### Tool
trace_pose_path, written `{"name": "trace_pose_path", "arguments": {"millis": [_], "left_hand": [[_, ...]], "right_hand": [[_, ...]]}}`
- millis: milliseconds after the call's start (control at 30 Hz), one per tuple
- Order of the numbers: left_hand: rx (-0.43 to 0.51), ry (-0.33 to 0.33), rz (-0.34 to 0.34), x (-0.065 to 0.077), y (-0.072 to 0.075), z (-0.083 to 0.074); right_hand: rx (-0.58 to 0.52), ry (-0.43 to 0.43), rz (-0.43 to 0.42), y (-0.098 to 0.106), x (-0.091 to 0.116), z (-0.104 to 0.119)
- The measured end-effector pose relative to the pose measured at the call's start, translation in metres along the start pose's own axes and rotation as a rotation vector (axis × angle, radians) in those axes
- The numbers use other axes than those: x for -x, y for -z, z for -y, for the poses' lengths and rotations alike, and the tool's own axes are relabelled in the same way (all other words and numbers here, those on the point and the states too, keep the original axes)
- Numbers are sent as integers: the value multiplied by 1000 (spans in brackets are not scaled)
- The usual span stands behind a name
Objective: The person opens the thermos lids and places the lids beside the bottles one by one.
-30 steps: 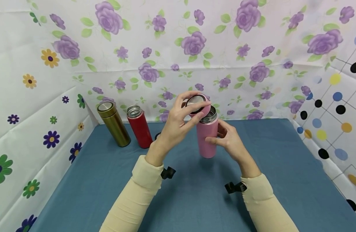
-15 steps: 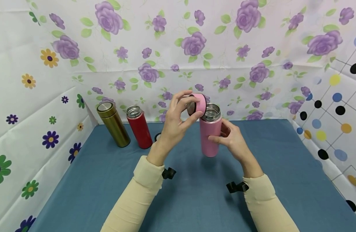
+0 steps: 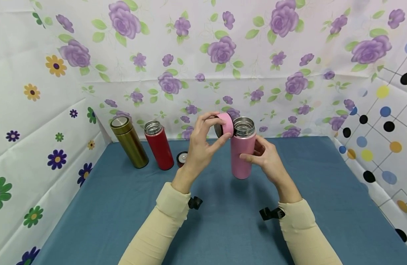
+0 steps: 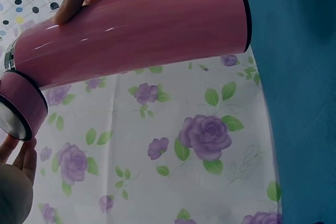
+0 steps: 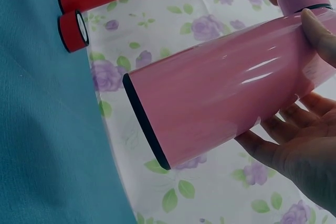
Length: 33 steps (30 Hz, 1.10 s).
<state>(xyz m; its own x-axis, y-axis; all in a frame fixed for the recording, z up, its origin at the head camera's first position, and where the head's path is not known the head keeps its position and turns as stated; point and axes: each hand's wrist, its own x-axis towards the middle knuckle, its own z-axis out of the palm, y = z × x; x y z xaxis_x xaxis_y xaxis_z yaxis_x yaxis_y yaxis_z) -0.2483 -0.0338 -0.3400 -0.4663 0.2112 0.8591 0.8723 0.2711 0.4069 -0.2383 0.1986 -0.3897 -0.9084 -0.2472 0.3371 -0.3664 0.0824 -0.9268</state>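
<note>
My left hand (image 3: 201, 144) pinches a pink lid (image 3: 227, 125) between thumb and fingers, turned on its side just left of the bottle's mouth. The pink thermos bottle (image 3: 242, 156) stands upright in my right hand (image 3: 265, 156), its steel-lined mouth uncovered. My right thumb lies on the near side of the bottle, with the fingers partly hidden behind it. In the left wrist view the lid (image 4: 23, 103) seems to touch the bottle (image 4: 142, 30) near its neck. The right wrist view shows the dark base of the bottle (image 5: 226, 87), which appears raised off the table.
On the blue table (image 3: 220, 228), a red thermos bottle (image 3: 159, 147) without a lid stands at the back left. Left of it is a gold thermos bottle (image 3: 130, 143) with its lid on. A red lid (image 3: 181, 158) lies near my left wrist. A flowered curtain (image 3: 203, 73) hangs behind.
The pink lid has turned from facing up over the mouth onto its side and come slightly down. The pink bottle has shifted a little right, exposing its mouth. The red lid shows more fully.
</note>
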Motion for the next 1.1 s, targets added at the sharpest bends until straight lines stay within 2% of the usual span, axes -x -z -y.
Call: {"name": "trace_pose_path", "arguments": {"millis": [267,533,833,1100], "left_hand": [[31,-13,-17,3,-2,4],[54,10,-19,7,-7,10],[1,31,23,14,-18,21],[96,121,31,24,-34,28]], "right_hand": [[5,-11,-6,1,-1,0],[14,-12,-32,7,-2,-2],[36,-40,-75,21,-4,0],[65,-45,-126,41,-5,-2]]}}
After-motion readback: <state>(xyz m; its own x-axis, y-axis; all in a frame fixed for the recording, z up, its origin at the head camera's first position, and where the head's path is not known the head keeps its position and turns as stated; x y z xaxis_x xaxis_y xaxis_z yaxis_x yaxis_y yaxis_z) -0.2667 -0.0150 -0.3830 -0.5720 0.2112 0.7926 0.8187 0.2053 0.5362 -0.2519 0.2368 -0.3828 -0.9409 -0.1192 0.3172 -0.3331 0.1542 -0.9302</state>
